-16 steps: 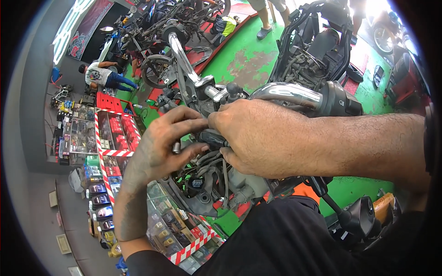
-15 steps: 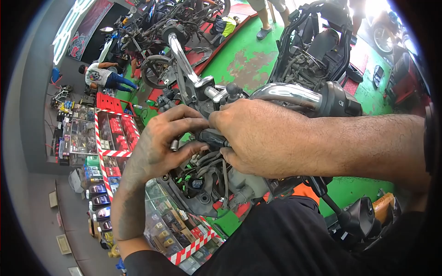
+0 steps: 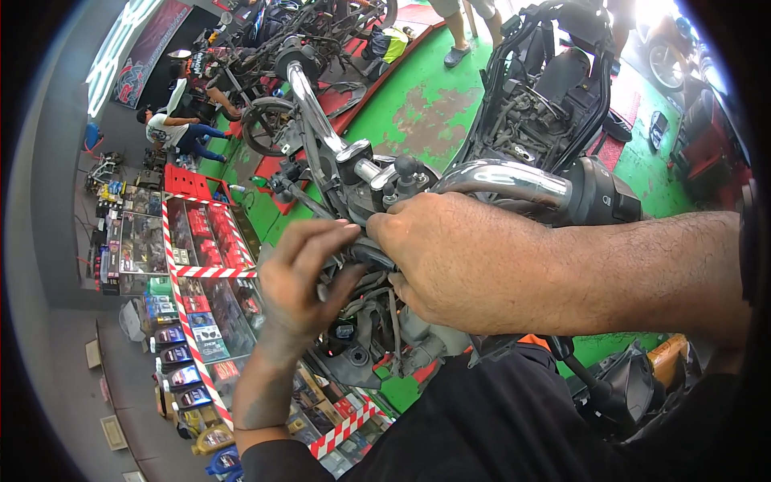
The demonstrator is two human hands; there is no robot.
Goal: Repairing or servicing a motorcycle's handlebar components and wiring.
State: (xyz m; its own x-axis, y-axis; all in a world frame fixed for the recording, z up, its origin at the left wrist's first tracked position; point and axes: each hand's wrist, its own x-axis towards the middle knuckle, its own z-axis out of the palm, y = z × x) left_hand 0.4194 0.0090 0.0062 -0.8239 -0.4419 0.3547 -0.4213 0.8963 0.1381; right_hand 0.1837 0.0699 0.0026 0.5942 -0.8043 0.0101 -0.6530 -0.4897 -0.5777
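Note:
My right hand [image 3: 450, 257] is closed at the motorcycle's steering area, thumb and curled fingers around something I cannot make out beside a black sleeved part [image 3: 371, 255]. My left hand [image 3: 301, 281] is blurred, fingers curved and apart, its fingertips beside that part and my right hand's knuckles. Behind them are the chrome handlebar [image 3: 317, 108], its clamp [image 3: 361, 165] and a small black knob [image 3: 409, 169]. A curved chrome bar with a black switch housing [image 3: 594, 193] lies above my right forearm. Dark hoses and wiring [image 3: 357, 305] hang below my hands.
Stripped motorcycles [image 3: 546, 104] stand ahead on a worn green floor [image 3: 426, 120]. A glass parts case [image 3: 201, 241] with striped tape and bottles [image 3: 177, 353] is at left. A co-worker [image 3: 181, 132] bends at far left; another person's legs [image 3: 462, 32] show at top. A mirror [image 3: 622, 377] sits lower right.
My left hand has shifted right and its fingers have parted from where they were; the small metal cylinder seen under them is no longer visible. My right hand sits slightly lower in view.

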